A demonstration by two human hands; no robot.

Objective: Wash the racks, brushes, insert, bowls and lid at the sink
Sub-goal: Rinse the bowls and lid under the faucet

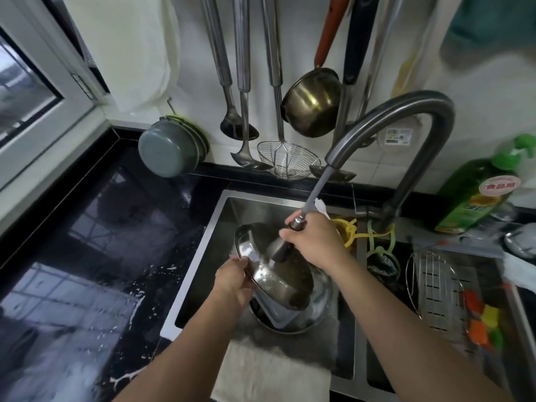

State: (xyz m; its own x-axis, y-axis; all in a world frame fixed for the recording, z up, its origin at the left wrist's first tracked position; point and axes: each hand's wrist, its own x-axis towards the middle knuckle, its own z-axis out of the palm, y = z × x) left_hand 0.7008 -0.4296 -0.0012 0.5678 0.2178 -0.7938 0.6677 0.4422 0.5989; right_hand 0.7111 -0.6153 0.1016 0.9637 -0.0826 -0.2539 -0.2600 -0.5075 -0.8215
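Glistening wet black counter [95,227]; steel sink [208,227]; tiled wall [139,53]

A home kitchen: double steel sink [203,256], ladles [237,123] hanging on tiled wall, dish soap bottle [475,198].

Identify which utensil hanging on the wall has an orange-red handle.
The brass-coloured saucepan, hanging right of the wire skimmer; the ladles' handles are plain steel.
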